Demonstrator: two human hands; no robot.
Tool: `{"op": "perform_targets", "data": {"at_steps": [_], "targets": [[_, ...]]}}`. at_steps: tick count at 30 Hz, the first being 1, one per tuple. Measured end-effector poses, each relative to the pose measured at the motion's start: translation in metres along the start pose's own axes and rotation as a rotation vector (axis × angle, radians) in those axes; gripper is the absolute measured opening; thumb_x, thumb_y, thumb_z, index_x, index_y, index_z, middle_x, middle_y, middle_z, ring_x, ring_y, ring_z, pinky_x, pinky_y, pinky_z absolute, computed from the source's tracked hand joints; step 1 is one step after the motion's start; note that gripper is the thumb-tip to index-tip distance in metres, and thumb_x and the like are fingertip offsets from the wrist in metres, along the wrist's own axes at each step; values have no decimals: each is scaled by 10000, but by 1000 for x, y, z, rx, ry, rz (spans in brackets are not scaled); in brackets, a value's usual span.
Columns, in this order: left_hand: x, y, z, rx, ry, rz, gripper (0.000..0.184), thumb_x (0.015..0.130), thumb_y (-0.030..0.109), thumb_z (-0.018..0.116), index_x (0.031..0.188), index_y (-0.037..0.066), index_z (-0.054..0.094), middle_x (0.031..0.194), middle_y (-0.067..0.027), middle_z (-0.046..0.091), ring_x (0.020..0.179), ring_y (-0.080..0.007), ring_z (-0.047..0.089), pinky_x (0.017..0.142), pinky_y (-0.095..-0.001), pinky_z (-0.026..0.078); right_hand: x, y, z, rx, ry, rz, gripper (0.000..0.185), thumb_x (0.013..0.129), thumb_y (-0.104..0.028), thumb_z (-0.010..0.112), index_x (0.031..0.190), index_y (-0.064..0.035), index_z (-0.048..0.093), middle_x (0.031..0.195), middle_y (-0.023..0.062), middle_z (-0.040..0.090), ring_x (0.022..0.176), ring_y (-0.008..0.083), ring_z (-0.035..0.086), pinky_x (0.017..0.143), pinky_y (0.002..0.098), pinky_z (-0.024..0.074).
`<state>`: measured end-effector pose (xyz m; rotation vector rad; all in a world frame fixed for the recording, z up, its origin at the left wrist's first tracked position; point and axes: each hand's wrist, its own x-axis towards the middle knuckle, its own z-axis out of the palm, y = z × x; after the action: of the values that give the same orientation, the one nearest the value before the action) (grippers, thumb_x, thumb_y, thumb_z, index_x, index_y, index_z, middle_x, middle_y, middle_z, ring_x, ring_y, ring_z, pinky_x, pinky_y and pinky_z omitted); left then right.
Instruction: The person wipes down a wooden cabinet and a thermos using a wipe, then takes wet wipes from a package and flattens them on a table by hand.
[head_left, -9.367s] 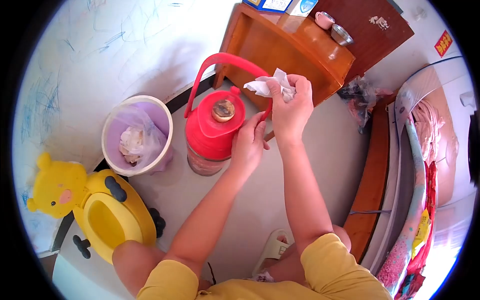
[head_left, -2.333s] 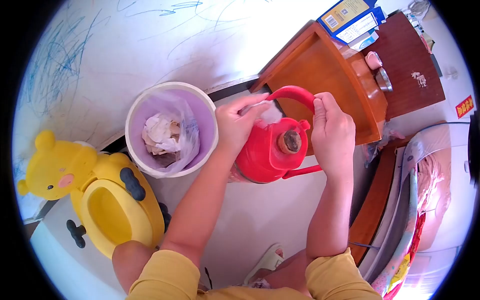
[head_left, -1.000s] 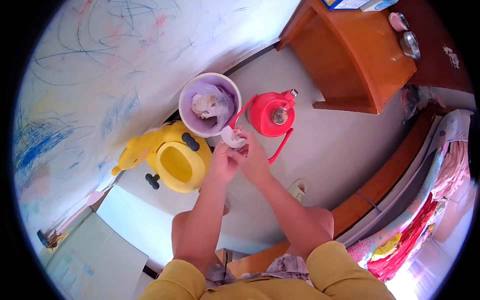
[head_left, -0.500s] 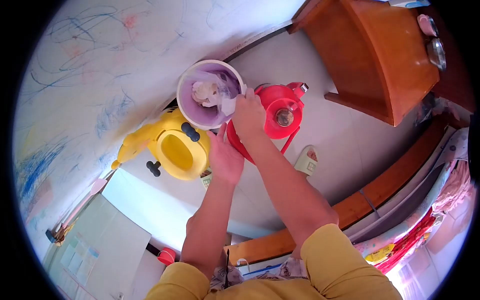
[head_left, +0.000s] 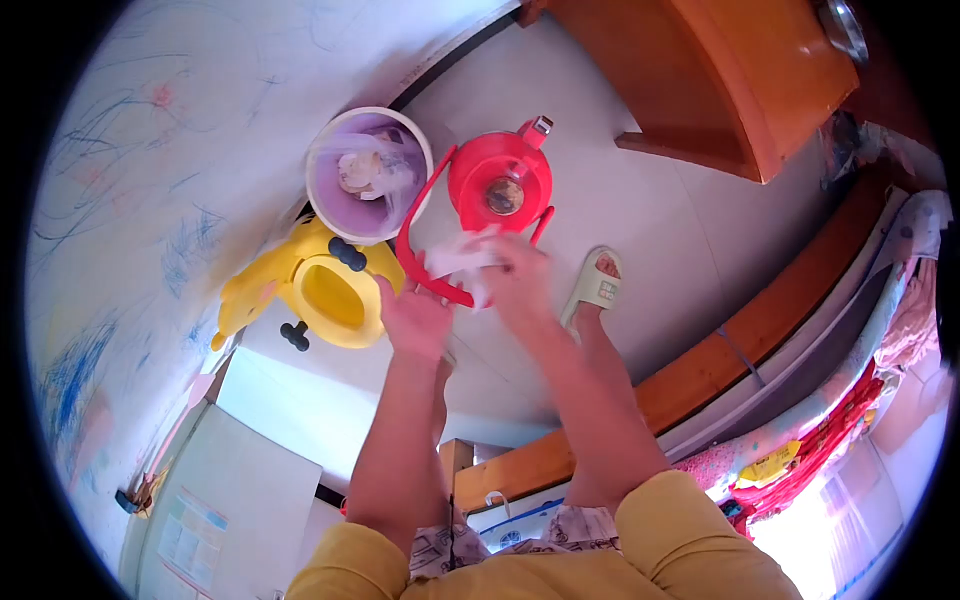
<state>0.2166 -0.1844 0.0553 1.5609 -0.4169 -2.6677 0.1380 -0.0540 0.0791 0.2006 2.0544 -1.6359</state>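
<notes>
A red thermos flask (head_left: 500, 165) with a cork stopper (head_left: 504, 196) in its top is in front of me, its red carrying handle (head_left: 408, 232) swung toward me. My left hand (head_left: 415, 322) is at the near end of this handle, fingers curled round it and thumb out to the side. A white tissue (head_left: 462, 262), blurred, is pinched in my right hand (head_left: 515, 280) and lies against the handle. Behind and left of the handle stands a bin (head_left: 425, 140), white outside and purple inside, with crumpled white waste and a clear bag in it.
A yellow animal-shaped child's potty (head_left: 375, 300) stands by the scribbled wall (head_left: 130, 200). Brown wooden furniture (head_left: 690, 80) is at the upper right. A wooden bed edge (head_left: 670, 395) curves along the right. My slippered foot (head_left: 598, 285) is on the tiled floor.
My right hand has moved from the bin's rim back toward me, bringing the tissue onto the thermos handle. The view has shifted, and the bin and thermos sit further left.
</notes>
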Motion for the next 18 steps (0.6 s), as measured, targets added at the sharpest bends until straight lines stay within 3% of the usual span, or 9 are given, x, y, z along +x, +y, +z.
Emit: {"op": "perform_targets", "data": {"at_steps": [1,3,6,10,13,15,16,18], "targets": [[-7,-9,-3,-40,94,-105,746,910,632,410,1397,71,345,1430,-110,384,1307,-282,381,1091,-462,267,-4,14,-19,42,98,0,258,742,-4,570,950,-93,695,908,135,631,841,328,630,738,415,508],[-14,-30,-15,25,58,-134,751,904,638,418,1402,79,343,1440,-106,373,1306,-280,374,1095,-480,249,-5,47,-49,-266,168,34,268,745,-4,579,965,-107,692,916,123,630,835,335,632,718,420,514],[-18,-46,-19,98,64,-154,707,913,594,454,1368,60,363,1409,-154,382,1259,-310,416,1071,-506,309,3,76,-48,-411,174,-6,273,749,-16,587,983,-115,687,930,117,625,840,332,635,719,416,523],[-17,-45,-18,119,37,-131,695,906,567,508,1333,35,374,1317,-163,432,1216,-303,443,1039,-436,362,-8,90,-18,-475,165,-6,257,764,-26,589,986,-116,682,951,122,617,856,345,625,730,423,523],[-17,-43,-20,85,20,-155,667,914,552,507,1321,37,385,1269,-147,457,1189,-285,461,1010,-411,389,-30,85,-8,-527,129,-137,213,780,-42,592,975,-77,670,902,113,630,774,283,650,675,383,530],[-20,-42,-26,57,4,-166,646,924,545,492,1321,46,389,1252,-130,471,1177,-271,470,996,-406,398,-37,70,-14,94,-290,583,198,807,-49,597,998,-33,643,824,88,633,674,180,640,611,320,525],[-23,-41,-29,63,-51,-213,602,936,519,486,1312,55,410,1204,-106,503,1149,-252,489,984,-399,407,-43,59,-15,88,-300,579,198,807,-49,597,998,-33,643,824,88,633,674,180,640,611,320,525],[-30,-36,-37,69,-111,-242,559,948,494,479,1303,64,431,1157,-83,534,1121,-233,508,972,-393,415,-56,36,-10,409,-141,530,234,831,-57,599,1059,-7,596,781,69,631,626,112,607,567,278,507]]}}
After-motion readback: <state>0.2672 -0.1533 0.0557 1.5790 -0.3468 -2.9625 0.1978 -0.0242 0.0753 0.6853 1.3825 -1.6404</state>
